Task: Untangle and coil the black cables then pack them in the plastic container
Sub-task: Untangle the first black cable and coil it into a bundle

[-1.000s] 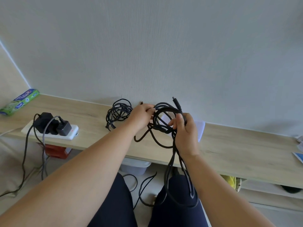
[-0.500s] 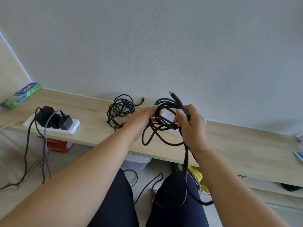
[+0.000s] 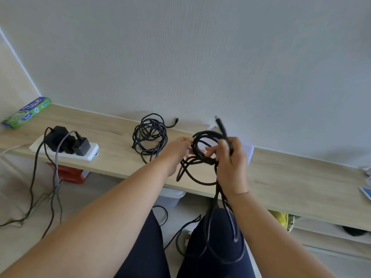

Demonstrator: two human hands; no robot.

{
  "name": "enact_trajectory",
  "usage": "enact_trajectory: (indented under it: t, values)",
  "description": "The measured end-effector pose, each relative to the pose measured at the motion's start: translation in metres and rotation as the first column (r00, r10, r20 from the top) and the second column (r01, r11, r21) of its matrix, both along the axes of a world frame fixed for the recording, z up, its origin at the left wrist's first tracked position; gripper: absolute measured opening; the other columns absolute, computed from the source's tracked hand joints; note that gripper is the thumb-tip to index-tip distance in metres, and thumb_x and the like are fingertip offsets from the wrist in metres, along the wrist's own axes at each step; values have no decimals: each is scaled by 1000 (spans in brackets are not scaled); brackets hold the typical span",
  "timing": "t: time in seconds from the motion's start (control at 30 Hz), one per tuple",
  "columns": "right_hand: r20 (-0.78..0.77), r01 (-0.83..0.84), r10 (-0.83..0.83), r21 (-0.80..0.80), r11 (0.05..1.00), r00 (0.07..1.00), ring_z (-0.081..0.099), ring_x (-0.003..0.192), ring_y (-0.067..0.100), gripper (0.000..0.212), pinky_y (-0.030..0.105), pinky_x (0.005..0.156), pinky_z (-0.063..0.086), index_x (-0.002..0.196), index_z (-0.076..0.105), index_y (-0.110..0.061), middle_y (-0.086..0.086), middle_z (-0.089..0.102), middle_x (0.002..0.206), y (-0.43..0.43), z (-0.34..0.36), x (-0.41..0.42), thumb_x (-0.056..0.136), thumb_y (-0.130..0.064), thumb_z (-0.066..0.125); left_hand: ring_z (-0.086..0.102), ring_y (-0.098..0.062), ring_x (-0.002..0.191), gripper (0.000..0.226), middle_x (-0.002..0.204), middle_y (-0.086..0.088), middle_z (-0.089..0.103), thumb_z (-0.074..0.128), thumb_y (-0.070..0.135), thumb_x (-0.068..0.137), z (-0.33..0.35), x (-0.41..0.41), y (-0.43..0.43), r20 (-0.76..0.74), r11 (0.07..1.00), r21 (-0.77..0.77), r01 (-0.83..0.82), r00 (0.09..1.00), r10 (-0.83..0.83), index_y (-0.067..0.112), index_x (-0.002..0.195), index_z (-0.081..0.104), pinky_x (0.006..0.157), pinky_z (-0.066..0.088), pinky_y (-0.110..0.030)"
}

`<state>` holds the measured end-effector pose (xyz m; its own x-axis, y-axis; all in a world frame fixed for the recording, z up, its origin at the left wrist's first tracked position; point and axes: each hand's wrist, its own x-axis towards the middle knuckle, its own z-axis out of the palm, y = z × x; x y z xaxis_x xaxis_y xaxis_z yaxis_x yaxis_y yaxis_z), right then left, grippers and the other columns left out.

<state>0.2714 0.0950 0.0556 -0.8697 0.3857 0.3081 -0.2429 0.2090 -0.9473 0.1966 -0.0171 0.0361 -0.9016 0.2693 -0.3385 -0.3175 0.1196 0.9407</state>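
From the head camera, both hands are up in front of the wall, over the front of the wooden counter (image 3: 112,135), working one black cable (image 3: 207,133). The right hand (image 3: 230,163) has its fingers curled round the gathered turns, a clenched grip on the bundle, and the cable's plug end (image 3: 220,125) sticks up above the knuckles. The left hand (image 3: 176,149) pinches the left side of the top loop with its fingertips. Half a second ago those fingers lay straighter against the loop; now they have closed on it. The loop between the hands looks rounder and tighter than before. The loose strands below the right wrist swung out past the knee earlier; now they hang over the right thigh, close in.

A second black cable, the coiled bundle (image 3: 149,135), lies on the counter by the wall, just left of the left hand, where it lay before. Farther left is a white power strip (image 3: 88,155) with black chargers (image 3: 58,137) plugged in, and a toothpaste box (image 3: 26,112) in the corner. A pale plastic container (image 3: 172,197) shows under the counter's front edge.
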Motion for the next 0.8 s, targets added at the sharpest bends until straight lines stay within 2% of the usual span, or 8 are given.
enact_trajectory:
  t: [0.07, 0.13, 0.27, 0.37, 0.53, 0.6, 0.7, 0.8]
  values:
    - [27, 88, -85, -171, 981, 996, 60, 65, 21, 27, 44, 80, 55, 76, 46, -20, -8, 49, 53, 6, 2, -3, 102, -19, 37, 62, -23, 98, 25, 90, -5, 67, 39, 27, 101, 0, 0, -5, -54, 999, 6, 51, 997, -51, 11, 110, 57, 95, 42, -39]
    - [57, 123, -112, -263, 957, 992, 62, 63, 16, 28, 42, 83, 54, 77, 47, -21, 2, 46, 61, 6, 3, -5, 103, -23, 35, 64, -26, 92, 25, 90, -8, 67, 40, 21, 101, 4, -3, -5, -50, 999, 18, 50, 998, -49, 7, 112, 57, 87, 50, -38]
    - [-79, 76, -89, -152, 985, 993, 57, 54, 10, 25, 45, 80, 55, 79, 40, -19, -11, 50, 47, -10, 18, 4, 103, -13, 32, 65, -15, 65, 25, 82, -7, 64, 39, 8, 101, 1, 0, -4, 92, 999, 4, -54, 994, 54, 4, 122, 52, 59, 56, -22]
    - [-161, 74, -114, -232, 970, 980, 51, 48, 9, 27, 39, 72, 56, 77, 38, -16, -11, 41, 47, 1, 49, -10, 103, -18, 33, 66, -24, 73, 30, 83, -11, 65, 39, 3, 100, -20, 10, -16, 229, 979, 87, -183, 960, 159, 4, 129, 47, 69, 55, -32]
    - [167, 86, 0, -508, 857, 986, 38, 42, 12, 33, 29, 54, 50, 73, 41, -13, -3, 33, 54, 36, 62, -40, 101, -31, 40, 67, -25, 83, 23, 97, -15, 66, 47, 4, 97, -16, 6, -30, 66, 951, 222, -216, 976, 207, 10, 118, 54, 77, 56, -34]
    - [217, 90, 44, -570, 817, 975, 33, 39, 12, 33, 26, 48, 44, 74, 42, -13, -2, 32, 53, 46, 62, -45, 101, -31, 42, 64, -20, 89, 19, 103, -8, 65, 50, 13, 97, 1, -3, -31, -71, 987, 84, -135, 987, 141, 15, 114, 58, 82, 52, -31]
    - [246, -25, 179, -523, 852, 953, 27, 39, 12, 35, 22, 42, 39, 71, 41, -12, -3, 28, 50, 57, 69, -47, 101, -31, 43, 51, -5, 100, 36, 119, 10, 53, 47, 37, 97, 38, -10, -30, -243, 977, -207, -47, 970, -4, 25, 130, 52, 85, 38, -24]
    - [380, -306, 382, -246, 920, 843, 26, 40, 11, 35, 24, 44, 37, 70, 40, -13, -2, 27, 54, 56, 82, -42, 101, -30, 42, 36, 1, 114, 50, 136, 15, 42, 41, 53, 94, 87, -5, -17, -423, 990, -141, 32, 902, -89, 31, 139, 39, 92, 27, -21]
